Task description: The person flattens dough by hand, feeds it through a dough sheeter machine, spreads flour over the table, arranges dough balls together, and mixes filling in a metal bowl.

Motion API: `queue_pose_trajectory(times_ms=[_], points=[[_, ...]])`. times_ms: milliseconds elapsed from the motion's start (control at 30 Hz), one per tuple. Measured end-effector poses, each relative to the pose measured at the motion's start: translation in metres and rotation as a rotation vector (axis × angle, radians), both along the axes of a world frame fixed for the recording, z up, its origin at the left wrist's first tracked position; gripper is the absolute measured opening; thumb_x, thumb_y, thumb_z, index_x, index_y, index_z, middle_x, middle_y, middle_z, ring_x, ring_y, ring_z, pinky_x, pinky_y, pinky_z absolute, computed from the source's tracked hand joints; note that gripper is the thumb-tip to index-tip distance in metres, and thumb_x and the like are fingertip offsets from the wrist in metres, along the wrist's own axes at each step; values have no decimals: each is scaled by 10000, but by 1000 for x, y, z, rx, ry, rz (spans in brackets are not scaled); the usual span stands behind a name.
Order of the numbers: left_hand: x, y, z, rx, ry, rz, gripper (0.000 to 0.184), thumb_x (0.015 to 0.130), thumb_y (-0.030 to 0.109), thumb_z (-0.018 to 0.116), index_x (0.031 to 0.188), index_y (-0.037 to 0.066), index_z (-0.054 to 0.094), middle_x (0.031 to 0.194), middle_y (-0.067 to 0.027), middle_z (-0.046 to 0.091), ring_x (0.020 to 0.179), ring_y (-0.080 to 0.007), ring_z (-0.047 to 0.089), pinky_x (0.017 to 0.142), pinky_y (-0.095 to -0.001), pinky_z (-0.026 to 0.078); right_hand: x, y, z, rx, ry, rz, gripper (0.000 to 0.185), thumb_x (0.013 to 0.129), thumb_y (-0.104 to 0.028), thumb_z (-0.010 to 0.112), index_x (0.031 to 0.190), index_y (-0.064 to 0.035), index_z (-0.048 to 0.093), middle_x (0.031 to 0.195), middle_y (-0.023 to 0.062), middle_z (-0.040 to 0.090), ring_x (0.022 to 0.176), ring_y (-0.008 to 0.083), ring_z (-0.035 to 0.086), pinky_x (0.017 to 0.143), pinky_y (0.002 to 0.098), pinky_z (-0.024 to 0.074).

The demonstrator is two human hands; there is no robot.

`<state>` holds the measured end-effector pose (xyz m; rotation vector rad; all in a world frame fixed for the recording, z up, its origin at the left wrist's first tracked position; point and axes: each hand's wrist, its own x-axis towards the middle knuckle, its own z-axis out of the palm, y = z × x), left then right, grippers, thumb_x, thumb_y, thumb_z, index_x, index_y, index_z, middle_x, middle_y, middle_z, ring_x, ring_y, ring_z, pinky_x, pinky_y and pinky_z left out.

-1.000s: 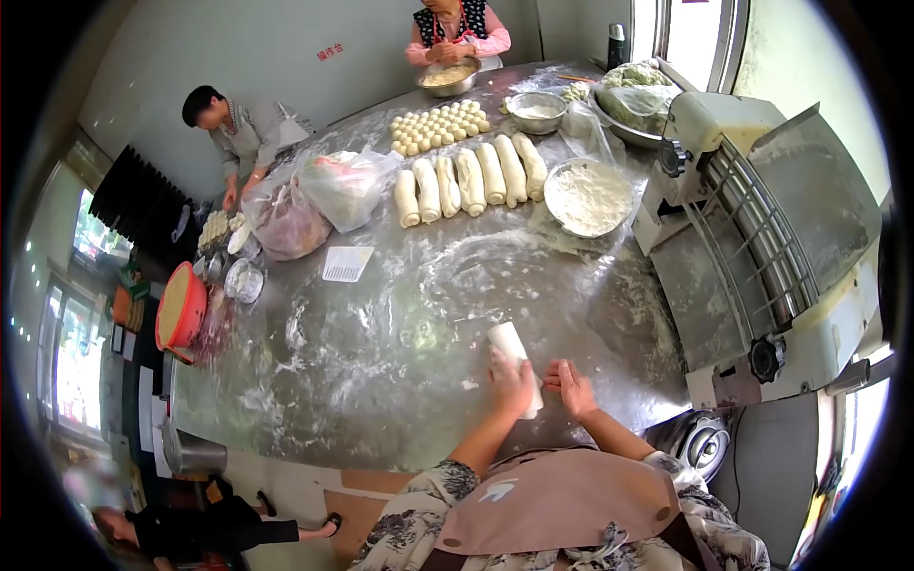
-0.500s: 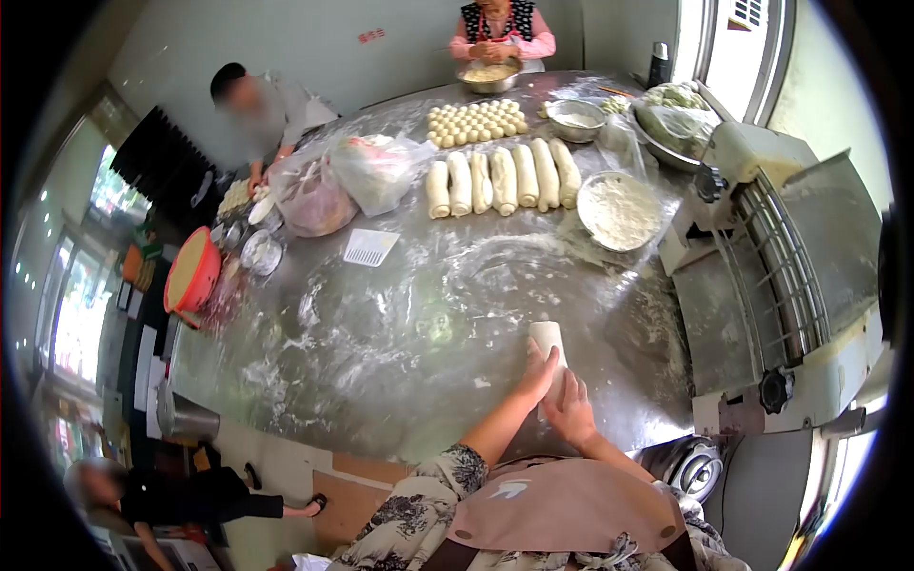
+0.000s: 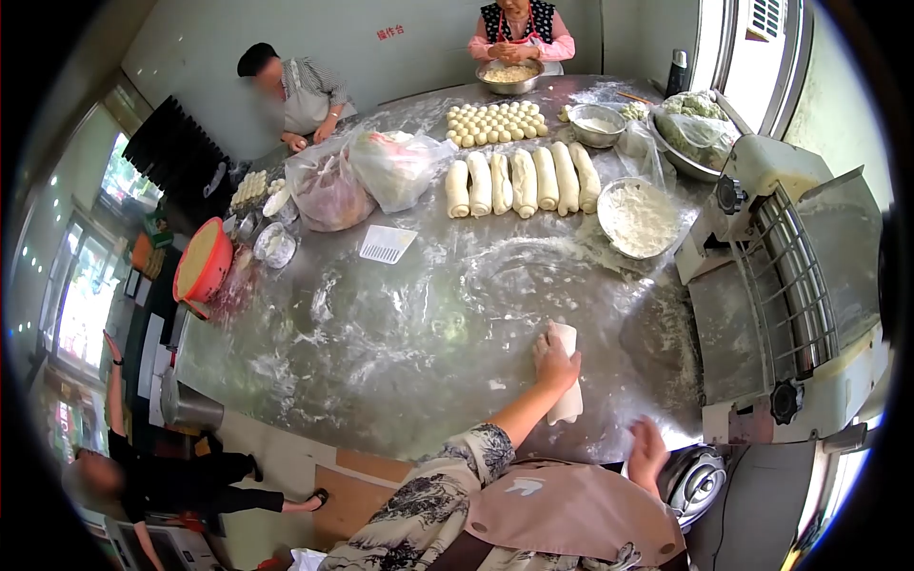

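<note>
A pale dough roll [image 3: 566, 404] lies lengthwise on the floury metal table near my body. My left hand [image 3: 555, 362] rests over its upper half, fingers closed around it from the left side. My right hand [image 3: 647, 455] is off the dough, by the table's front edge, fingers stretched out and nothing seen in them. Farther up the table, several thick dough rolls [image 3: 524, 183] lie side by side in a row.
Behind the row are small dough pieces [image 3: 495, 124]. A flour bowl [image 3: 640, 219] and a roller machine [image 3: 795, 276] stand right. A white scraper [image 3: 387, 244], plastic bags [image 3: 328, 190] and a red basin [image 3: 203, 262] are left. Two people work across the table; another stands lower left.
My right hand has left the dough roll and moved right, toward the table's edge. My left hand now lies over the roll. The view has shifted slightly.
</note>
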<state>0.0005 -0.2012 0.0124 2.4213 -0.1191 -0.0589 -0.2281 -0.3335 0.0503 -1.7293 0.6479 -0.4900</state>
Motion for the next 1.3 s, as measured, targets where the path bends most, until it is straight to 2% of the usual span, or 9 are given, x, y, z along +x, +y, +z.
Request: queue_pose_trajectory(times_ms=[67, 133, 200, 267, 333, 400, 467, 767, 1300], points=[[-2, -2, -6, -67, 7, 23, 944, 790, 302, 711, 1494, -41, 186, 1375, -328, 404, 1263, -475, 394, 1085, -499, 316, -57, -46, -10, -204, -86, -355, 220, 982, -106, 562, 1165, 7, 610, 960, 55, 647, 818, 127, 592, 704, 258, 505], [-9, -4, -3, -61, 14, 48, 950, 787, 310, 708, 1495, -43, 182, 1402, -330, 382, 1291, -476, 373, 1098, -496, 305, -99, -86, 5, -146, -76, -703, 240, 996, -130, 541, 1191, -1, 597, 998, 49, 639, 822, 121, 568, 739, 248, 488], [-14, -3, -1, -77, 7, 62, 960, 784, 321, 708, 1494, -47, 178, 1426, -331, 360, 1316, -475, 352, 1109, -493, 296, -153, -162, -26, -183, -74, -872, 363, 1011, -277, 510, 1254, -17, 580, 1104, 42, 638, 911, 136, 595, 799, 275, 493], [-19, -3, -2, -119, -9, 65, 974, 779, 335, 711, 1492, -55, 173, 1447, -331, 338, 1337, -471, 334, 1117, -489, 290, -132, -193, 9, 33, -145, -1089, 503, 1008, -381, 472, 1338, -2, 511, 1246, 84, 603, 1114, 212, 583, 958, 345, 470], [-26, -3, -11, -130, -31, 81, 996, 766, 333, 726, 1488, -63, 166, 1447, -329, 333, 1332, -464, 341, 1113, -485, 296, -131, -264, -23, 298, -354, -1042, 583, 1003, -425, 439, 1387, 14, 453, 1329, 133, 564, 1235, 275, 532, 1049, 393, 423], [-33, 2, -13, -154, -26, 68, 1010, 759, 333, 735, 1488, -66, 160, 1449, -329, 328, 1332, -463, 341, 1117, -482, 291, -92, -281, -7, 341, -373, -726, 573, 990, -419, 459, 1372, 7, 477, 1324, 145, 568, 1190, 294, 554, 1020, 400, 436], [-42, 5, -7, -122, 4, 50, 1032, 748, 341, 747, 1478, -87, 157, 1444, -334, 327, 1328, -461, 343, 1117, -482, 290, -70, -303, -8, 400, -341, -585, 571, 989, -417, 460, 1371, 7, 479, 1322, 144, 569, 1188, 295, 555, 1019, 401, 437], [-69, 15, -6, -75, -32, 15, 1026, 748, 387, 773, 1469, -81, 213, 1318, -329, 458, 1185, -457, 466, 1034, -497, 363, -62, -338, -6, 415, -285, -604, 562, 986, -411, 467, 1362, 6, 487, 1315, 140, 572, 1179, 297, 558, 1011, 404, 439], [-74, 17, -8, -107, -88, 7, 1006, 763, 397, 760, 1478, -52, 214, 1350, -319, 440, 1210, -466, 437, 1046, -517, 336, -67, -363, 7, 375, -271, -612, 546, 980, -399, 480, 1347, 4, 501, 1301, 131, 578, 1164, 301, 564, 996, 410, 444]])
